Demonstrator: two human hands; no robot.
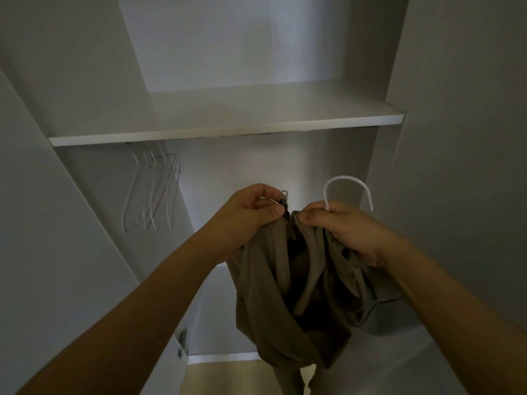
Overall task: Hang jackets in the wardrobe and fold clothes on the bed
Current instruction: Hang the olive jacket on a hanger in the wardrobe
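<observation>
Your forearms rise from the lower corners and meet at centre frame. Your left hand (251,215) has its fingers curled, pinching the dark zipper pull (283,205) at the jacket's top edge. Your right hand (345,228) grips the collar together with the neck of a white hanger (348,185), whose hook arches above your knuckles. The olive-brown jacket (288,295) hangs bunched and open below both hands, in lower centre. Behind, in the wardrobe, a white shelf (228,129) crosses mid-frame; bare wire hangers (154,192) hang under it at left.
</observation>
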